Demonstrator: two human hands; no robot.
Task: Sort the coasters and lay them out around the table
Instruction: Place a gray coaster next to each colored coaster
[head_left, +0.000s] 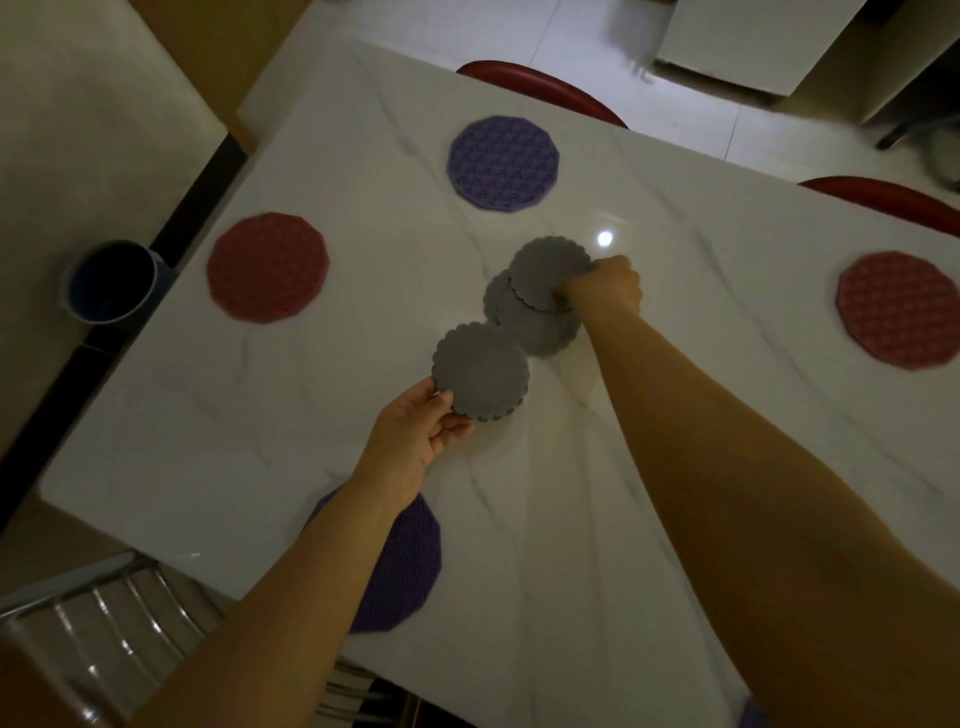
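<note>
On the white marble table (597, 467), my left hand (415, 436) grips a grey scalloped coaster (480, 371) by its near edge. My right hand (602, 286) pinches another grey scalloped coaster (548, 270), lifted off a small pile of grey coasters (535, 327) at the table's middle. Larger patterned mats lie around the table: a purple mat (503, 163) at the far side, a red mat (267, 266) at the left, a red mat (896, 309) at the right, and a purple mat (402, 566) near me, partly hidden under my left forearm.
Two red chair backs (545, 85) (883, 200) stand along the far edge. A metal chair (104, 613) sits at the near left corner. A dark bucket (111, 280) stands on the floor left of the table. The room is dim.
</note>
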